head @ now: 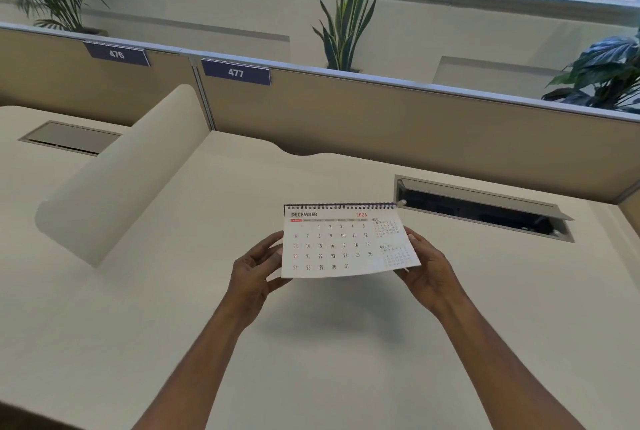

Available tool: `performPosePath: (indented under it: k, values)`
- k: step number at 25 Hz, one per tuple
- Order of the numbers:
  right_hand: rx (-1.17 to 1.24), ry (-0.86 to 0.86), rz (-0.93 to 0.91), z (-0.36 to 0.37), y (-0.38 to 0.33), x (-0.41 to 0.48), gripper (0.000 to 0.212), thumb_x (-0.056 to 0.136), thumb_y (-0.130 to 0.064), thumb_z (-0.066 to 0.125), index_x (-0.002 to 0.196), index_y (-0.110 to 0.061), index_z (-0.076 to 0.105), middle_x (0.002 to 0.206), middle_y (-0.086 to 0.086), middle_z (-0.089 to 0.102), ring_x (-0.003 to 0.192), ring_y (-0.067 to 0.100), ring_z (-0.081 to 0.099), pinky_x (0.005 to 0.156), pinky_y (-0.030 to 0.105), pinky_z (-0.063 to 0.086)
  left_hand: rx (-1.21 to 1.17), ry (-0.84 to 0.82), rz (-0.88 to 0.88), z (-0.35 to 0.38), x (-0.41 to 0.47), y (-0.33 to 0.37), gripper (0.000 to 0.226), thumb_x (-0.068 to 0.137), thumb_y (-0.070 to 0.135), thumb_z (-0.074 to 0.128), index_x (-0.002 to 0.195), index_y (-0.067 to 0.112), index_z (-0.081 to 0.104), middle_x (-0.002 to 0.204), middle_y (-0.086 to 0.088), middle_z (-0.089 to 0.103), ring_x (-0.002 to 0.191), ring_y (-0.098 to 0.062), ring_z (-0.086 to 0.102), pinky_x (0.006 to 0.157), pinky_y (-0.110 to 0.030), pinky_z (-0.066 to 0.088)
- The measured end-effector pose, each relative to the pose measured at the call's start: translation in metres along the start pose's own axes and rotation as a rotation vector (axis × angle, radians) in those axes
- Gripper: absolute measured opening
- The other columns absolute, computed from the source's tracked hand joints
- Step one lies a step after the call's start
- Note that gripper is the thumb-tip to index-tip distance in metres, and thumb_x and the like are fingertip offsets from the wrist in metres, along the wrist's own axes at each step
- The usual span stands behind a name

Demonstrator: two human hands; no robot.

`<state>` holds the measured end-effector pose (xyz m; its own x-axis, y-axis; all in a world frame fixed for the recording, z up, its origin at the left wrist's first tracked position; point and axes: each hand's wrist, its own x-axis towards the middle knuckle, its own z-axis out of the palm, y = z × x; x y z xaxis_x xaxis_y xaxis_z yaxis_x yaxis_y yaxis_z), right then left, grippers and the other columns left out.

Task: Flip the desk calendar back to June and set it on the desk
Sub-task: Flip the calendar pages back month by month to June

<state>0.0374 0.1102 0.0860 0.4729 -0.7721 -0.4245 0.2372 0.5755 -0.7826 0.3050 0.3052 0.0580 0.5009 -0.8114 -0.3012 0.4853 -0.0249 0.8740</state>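
White calendar on December, gripped by left hand, right hand.

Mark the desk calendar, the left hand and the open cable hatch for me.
desk calendar (332,246): head view, middle of the December page.
left hand (256,268): head view, middle of the hand.
cable hatch (478,195): head view, its raised grey lid.

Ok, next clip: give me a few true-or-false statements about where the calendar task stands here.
1. The desk calendar shows December. True.
2. It stands on the desk. False: it is held in the air above it.
3. Only the left hand holds it. False: the right hand grips the other edge.
4. The desk's cable hatch is open. True.
5. The right-hand partition label reads 480. False: it reads 477.
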Motion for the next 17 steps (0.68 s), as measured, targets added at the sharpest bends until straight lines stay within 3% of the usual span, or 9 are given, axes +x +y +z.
performPosePath:
  k: [4,7,9,12,15,17]
  values:
    - [-0.014,-0.051,-0.027,0.004,-0.009,0.001,0.032,0.098,-0.013,0.063,0.13,-0.011,0.07,0.127,0.018,0.073,0.113,0.034,0.069,0.077,0.035,0.064,-0.034,0.017,0.057,0.006,0.007,0.008,0.038,0.092,0.005,0.076,0.126,0.022,0.075,0.129,-0.007,0.077,0.105,-0.021,0.077,0.074,-0.033,0.063]
    - [-0.039,0.012,-0.072,0.009,-0.011,0.006,0.028,0.096,-0.005,0.065,0.122,-0.01,0.072,0.119,0.017,0.076,0.109,0.033,0.071,0.071,0.034,0.064,0.037,0.074,0.132,0.015,0.013,0.02,0.053,0.073,0.02,0.09,0.124,0.022,0.075,0.13,-0.003,0.076,0.104,-0.02,0.077,0.077,-0.035,0.062]
    - [-0.095,0.061,-0.136,0.015,-0.014,0.01,0.028,0.095,0.001,0.064,0.12,-0.011,0.07,0.114,0.012,0.078,0.104,0.028,0.073,0.074,0.035,0.062,0.101,0.099,0.194,0.018,0.021,0.025,0.06,0.065,0.026,0.091,0.123,0.024,0.075,0.131,-0.001,0.075,0.104,-0.022,0.076,0.079,-0.035,0.063]
    - [-0.171,0.068,-0.229,0.023,-0.021,0.016,0.038,0.095,0.004,0.064,0.13,-0.01,0.064,0.116,0.009,0.077,0.105,0.026,0.071,0.08,0.035,0.058,0.19,0.129,0.257,0.022,0.038,0.031,0.053,0.07,0.021,0.087,0.121,0.027,0.075,0.135,-0.01,0.071,0.119,-0.029,0.069,0.089,-0.043,0.063]
    - [-0.253,0.07,-0.306,0.029,-0.031,0.024,0.019,0.092,-0.008,0.073,0.111,-0.011,0.072,0.132,0.018,0.065,0.119,0.032,0.064,0.086,0.036,0.056,0.263,0.185,0.318,0.025,0.054,0.034,0.038,0.078,0.029,0.093,0.113,0.025,0.08,0.132,-0.013,0.071,0.122,-0.033,0.067,0.094,-0.052,0.062]
    - [-0.319,0.055,-0.348,0.034,-0.036,0.028,0.011,0.091,-0.014,0.075,0.103,-0.014,0.076,0.12,0.016,0.072,0.114,0.029,0.068,0.089,0.038,0.058,0.268,0.205,0.342,0.027,0.062,0.035,0.026,0.082,0.032,0.089,0.105,0.021,0.083,0.128,-0.012,0.072,0.119,-0.034,0.069,0.097,-0.056,0.06]
